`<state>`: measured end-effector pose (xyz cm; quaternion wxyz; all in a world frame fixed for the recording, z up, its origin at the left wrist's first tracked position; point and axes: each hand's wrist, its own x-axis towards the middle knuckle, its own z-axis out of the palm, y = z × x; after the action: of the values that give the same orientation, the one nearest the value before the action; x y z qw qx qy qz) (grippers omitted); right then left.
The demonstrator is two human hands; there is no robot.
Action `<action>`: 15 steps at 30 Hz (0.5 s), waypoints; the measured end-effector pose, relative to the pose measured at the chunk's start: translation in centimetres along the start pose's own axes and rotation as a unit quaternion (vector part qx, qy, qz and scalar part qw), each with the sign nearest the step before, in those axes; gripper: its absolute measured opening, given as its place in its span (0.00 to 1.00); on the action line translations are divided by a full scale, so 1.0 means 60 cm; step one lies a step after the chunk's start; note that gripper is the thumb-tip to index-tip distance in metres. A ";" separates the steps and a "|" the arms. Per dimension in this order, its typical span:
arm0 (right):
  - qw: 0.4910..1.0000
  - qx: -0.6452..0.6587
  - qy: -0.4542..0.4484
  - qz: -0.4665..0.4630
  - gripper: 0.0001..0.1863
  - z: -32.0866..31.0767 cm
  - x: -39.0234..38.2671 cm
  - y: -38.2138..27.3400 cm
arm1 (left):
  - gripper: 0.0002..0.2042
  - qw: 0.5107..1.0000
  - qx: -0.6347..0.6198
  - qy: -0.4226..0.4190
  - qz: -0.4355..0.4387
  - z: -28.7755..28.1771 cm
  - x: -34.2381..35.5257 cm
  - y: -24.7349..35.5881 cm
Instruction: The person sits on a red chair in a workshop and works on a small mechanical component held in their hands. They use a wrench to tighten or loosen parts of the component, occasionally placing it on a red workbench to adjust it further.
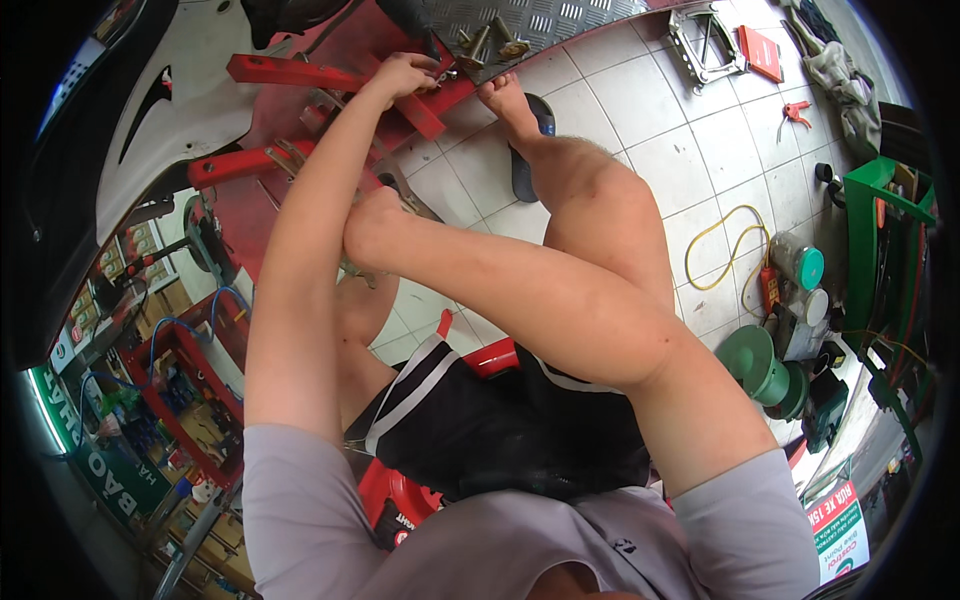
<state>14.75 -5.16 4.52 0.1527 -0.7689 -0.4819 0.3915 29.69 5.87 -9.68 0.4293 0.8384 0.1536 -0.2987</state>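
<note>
My left hand [403, 80] is at the top centre, fingers bent round a small silver fitting [447, 76] on a red steel frame [292, 72]. My right hand [374, 222] is lower, just beside my left forearm, fingers curled down among metal parts beneath the frame; what they grip is hidden. A lower red bar [225, 170] with metal rods [290, 160] runs left of it. Two brass-coloured bolts [485, 42] sit on a diamond-plate step [560, 20] above. A white and black vehicle body panel [155, 95] overhangs at upper left.
My bare foot [500, 100] is beside a dark sandal [530, 170] on white tiles [700, 160]. A metal stand [700, 45], red box [760, 55], red pliers [797, 115], yellow cable [720, 220], jars [800, 260], green reels [750, 365] and green cabinet [865, 230] line the right. A red trolley [180, 380] stands left.
</note>
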 end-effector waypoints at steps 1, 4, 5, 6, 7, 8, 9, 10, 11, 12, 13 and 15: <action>1.000 -0.006 -0.008 -0.008 0.20 -0.004 -0.003 -0.002 | 0.21 1.000 -0.009 0.001 -0.012 -0.008 -0.006 -0.008; 0.999 -0.033 -0.024 -0.025 0.19 -0.013 -0.011 0.002 | 0.21 0.997 -0.062 -0.048 -0.027 -0.041 -0.066 0.016; 0.999 -0.043 -0.022 -0.019 0.19 -0.017 -0.016 0.013 | 0.20 0.997 -0.054 -0.053 -0.008 -0.043 -0.094 0.035; 0.998 -0.055 -0.022 -0.024 0.19 -0.020 -0.019 0.012 | 0.19 0.998 -0.021 -0.027 0.047 -0.057 -0.131 0.029; 0.998 -0.051 -0.009 -0.022 0.18 -0.019 -0.015 0.017 | 0.19 0.995 0.014 0.001 0.103 -0.071 -0.170 0.022; 0.999 -0.045 0.003 -0.017 0.18 -0.013 -0.007 0.027 | 0.18 0.991 0.034 0.037 0.120 -0.081 -0.219 0.022; 0.999 -0.040 0.014 -0.017 0.18 -0.010 -0.002 0.031 | 0.18 0.987 0.055 0.076 0.133 -0.087 -0.279 0.020; 1.000 -0.007 -0.002 -0.004 0.20 -0.015 -0.007 0.026 | 0.17 0.988 0.035 0.127 0.087 -0.075 -0.346 0.010; 1.000 0.024 -0.017 0.010 0.22 -0.024 -0.017 0.024 | 0.17 0.983 0.015 0.177 0.042 -0.055 -0.406 0.007; 1.000 -0.019 0.002 -0.017 0.19 -0.015 -0.014 0.031 | 0.16 0.985 0.033 0.163 0.051 -0.037 -0.452 0.004; 0.997 -0.063 0.022 -0.049 0.16 -0.008 -0.003 0.036 | 0.15 0.985 0.051 0.153 0.057 -0.020 -0.486 -0.005; 0.993 -0.051 -0.102 -0.021 0.24 -0.022 0.014 0.025 | 0.16 0.971 -0.016 0.222 0.087 0.035 -0.515 -0.038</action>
<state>16.83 -4.99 4.09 0.0717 -0.7214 -0.5301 0.4398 3.83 5.43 7.48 0.4222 0.8869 0.1761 -0.0645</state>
